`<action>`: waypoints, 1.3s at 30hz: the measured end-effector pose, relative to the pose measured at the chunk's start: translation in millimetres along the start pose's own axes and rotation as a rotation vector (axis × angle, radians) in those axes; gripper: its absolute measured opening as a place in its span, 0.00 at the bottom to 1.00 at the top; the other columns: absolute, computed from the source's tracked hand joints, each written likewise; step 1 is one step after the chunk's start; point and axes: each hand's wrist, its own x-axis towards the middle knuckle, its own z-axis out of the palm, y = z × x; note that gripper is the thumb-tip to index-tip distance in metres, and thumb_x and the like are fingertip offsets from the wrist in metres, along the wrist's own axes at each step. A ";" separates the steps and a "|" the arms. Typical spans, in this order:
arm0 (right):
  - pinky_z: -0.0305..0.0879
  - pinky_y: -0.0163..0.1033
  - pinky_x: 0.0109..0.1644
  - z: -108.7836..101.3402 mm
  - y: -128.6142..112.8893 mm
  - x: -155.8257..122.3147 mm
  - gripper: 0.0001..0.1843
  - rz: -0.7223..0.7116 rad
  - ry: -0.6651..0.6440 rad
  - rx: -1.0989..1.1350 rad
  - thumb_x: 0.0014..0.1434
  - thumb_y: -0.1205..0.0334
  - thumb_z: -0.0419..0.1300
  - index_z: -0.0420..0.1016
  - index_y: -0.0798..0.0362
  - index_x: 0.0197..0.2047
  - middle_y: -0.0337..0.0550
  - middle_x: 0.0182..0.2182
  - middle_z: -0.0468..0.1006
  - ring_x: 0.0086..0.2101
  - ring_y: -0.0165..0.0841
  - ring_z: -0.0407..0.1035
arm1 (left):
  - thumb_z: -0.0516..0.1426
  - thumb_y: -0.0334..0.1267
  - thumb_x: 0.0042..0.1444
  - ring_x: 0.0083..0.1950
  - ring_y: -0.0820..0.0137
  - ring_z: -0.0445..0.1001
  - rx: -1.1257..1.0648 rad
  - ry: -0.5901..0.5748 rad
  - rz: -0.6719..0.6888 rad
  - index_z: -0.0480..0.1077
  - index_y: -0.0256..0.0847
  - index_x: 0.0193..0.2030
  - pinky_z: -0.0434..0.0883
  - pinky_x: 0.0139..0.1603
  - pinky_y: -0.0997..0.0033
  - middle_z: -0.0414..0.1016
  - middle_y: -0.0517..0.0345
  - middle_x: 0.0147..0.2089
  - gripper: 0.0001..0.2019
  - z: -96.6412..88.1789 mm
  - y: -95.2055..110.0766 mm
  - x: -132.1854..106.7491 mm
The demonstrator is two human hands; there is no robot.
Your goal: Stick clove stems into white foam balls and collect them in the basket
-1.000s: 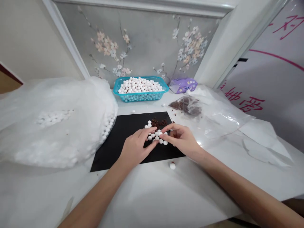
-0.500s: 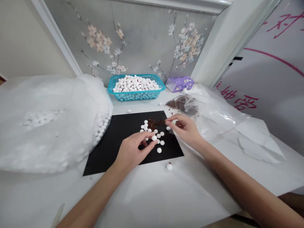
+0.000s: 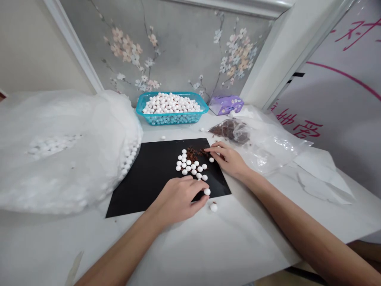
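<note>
Between thumb and forefinger, my left hand (image 3: 181,198) pinches a small white ball (image 3: 207,192) near the front edge of a black mat (image 3: 143,171). Beyond it, several loose white balls (image 3: 188,163) lie clustered on the mat. A small heap of reddish-brown bits (image 3: 193,154) sits behind them. My right hand (image 3: 228,159) rests at the mat's right edge, its fingertips touching the brown bits; whether they grip any is too small to see. One white ball with a brown tip (image 3: 213,207) stands on the table just in front of the mat.
A blue basket (image 3: 172,119) full of white balls stands at the back, beside a purple tissue pack (image 3: 226,105). On the left bulges a large translucent bag (image 3: 74,167) of white balls. A clear bag (image 3: 270,143) with brown bits (image 3: 230,130) lies to the right.
My left hand has moved toward me and slightly right, with the white ball still pinched. My right hand's fingers have lowered a little and stay by the brown bits.
</note>
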 end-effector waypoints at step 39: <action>0.54 0.31 0.22 8.2 -62.8 -32.1 0.03 -0.200 0.036 0.318 0.56 0.68 0.56 0.71 0.53 0.33 0.39 0.29 0.66 0.20 0.22 0.52 | 0.57 0.38 0.49 0.25 0.78 0.64 -0.140 -0.011 -0.242 0.71 0.44 0.30 0.58 0.26 0.78 0.70 0.67 0.26 0.03 -9.9 -21.4 2.4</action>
